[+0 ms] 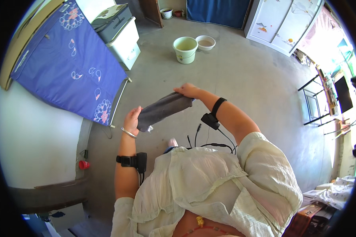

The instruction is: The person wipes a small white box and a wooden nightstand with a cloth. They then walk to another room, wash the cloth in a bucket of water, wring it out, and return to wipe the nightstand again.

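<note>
A folded dark grey cloth [165,110] is stretched between my two hands, out in front of my body and above the concrete floor. My left hand [132,119] grips its left end, the thumb upward. At the cloth's upper right end, my right hand [187,90] is closed on the edge. A small white tag-like piece [150,129] hangs below the left end. Fingers behind the cloth are partly hidden.
Ahead on the floor stand a pale green bucket [185,51] and a white basin [205,43]. A purple fabric-covered wardrobe [74,65] and stacked storage boxes [126,41] stand at left, a white cabinet [280,23] at upper right. Cables hang near my waist.
</note>
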Demonstrator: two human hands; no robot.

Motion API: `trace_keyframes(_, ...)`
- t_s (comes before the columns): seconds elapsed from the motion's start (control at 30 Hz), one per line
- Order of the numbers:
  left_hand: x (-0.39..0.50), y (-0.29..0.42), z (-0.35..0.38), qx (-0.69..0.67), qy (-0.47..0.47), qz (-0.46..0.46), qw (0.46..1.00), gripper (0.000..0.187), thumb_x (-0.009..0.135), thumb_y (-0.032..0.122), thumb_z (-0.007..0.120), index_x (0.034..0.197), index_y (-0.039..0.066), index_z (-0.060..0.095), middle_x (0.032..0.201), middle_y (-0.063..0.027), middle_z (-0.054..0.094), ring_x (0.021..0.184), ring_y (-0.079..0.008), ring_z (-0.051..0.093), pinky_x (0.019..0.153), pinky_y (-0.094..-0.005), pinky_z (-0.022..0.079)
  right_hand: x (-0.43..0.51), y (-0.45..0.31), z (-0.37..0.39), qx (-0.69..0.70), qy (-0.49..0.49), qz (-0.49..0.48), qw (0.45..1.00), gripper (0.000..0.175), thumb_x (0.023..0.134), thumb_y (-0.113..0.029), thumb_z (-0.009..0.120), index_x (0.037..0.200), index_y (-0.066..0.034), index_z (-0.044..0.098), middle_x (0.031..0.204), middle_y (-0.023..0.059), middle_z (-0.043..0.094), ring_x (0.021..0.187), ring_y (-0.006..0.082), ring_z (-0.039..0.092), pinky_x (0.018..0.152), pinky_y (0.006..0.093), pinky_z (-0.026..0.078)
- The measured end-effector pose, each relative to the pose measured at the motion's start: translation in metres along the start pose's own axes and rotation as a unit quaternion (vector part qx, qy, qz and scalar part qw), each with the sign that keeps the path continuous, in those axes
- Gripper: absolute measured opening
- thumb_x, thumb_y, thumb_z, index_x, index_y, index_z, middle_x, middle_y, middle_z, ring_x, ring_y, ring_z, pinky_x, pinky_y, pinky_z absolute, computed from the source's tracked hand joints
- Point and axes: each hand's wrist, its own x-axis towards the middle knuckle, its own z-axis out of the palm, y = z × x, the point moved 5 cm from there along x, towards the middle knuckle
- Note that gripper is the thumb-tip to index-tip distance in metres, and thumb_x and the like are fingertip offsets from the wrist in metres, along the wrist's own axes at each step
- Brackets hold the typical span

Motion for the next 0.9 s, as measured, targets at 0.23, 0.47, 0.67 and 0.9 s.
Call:
trace_keyframes(0.23,0.218,0.002,0.151,0.249,-0.287,-0.079,0.922,0.036,0.075,0.024,0.070,0.095,-0.002,0.057,0.083,-0.0039,0.059,0.072,-0.0094,0.055,0.064,-0.0231,0.045,0.071,0.121,-0.179,0.055,0.196,0.059,0.977,0.058,0.079,-0.055,0.050,0.083,0.0012,0.062,0.076,0.0173,0.061,0.073,0.0265,0.058,0.068,0.0371,0.045)
trace_keyframes(0.47,0.403,-0.027,0.329,0.332,-0.460,-0.067,0.821,0.021,0.078,0.018,0.066,0.086,0.002,0.055,0.076,0.0004,0.054,0.066,-0.0064,0.048,0.058,-0.0215,0.041,0.072,0.261,-0.318,0.131,0.350,0.167,0.912,0.044,0.081,-0.042,0.056,0.076,0.0021,0.060,0.058,0.0072,0.053,0.057,0.0148,0.048,0.054,0.0313,0.040)
trace_keyframes(0.67,0.558,-0.097,0.468,0.272,-0.428,-0.058,0.860,0.019,0.081,0.015,0.062,0.090,0.002,0.052,0.079,-0.0018,0.056,0.071,-0.0079,0.050,0.062,-0.0232,0.043,0.134,0.391,-0.434,0.166,0.359,0.196,0.897,0.038,0.082,-0.035,0.058,0.062,-0.0038,0.052,0.056,-0.0024,0.041,0.054,0.0074,0.036,0.049,0.0256,0.032)
trace_keyframes(0.9,0.687,-0.114,0.565,0.189,-0.322,-0.133,0.918,0.021,0.081,0.015,0.061,0.094,0.001,0.053,0.083,-0.0028,0.057,0.072,-0.0085,0.051,0.065,-0.0221,0.043,0.257,0.464,-0.587,0.221,0.312,0.163,0.909,0.030,0.086,-0.031,0.055,0.067,-0.0078,0.052,0.060,-0.0067,0.038,0.059,0.0040,0.033,0.052,0.0216,0.029)
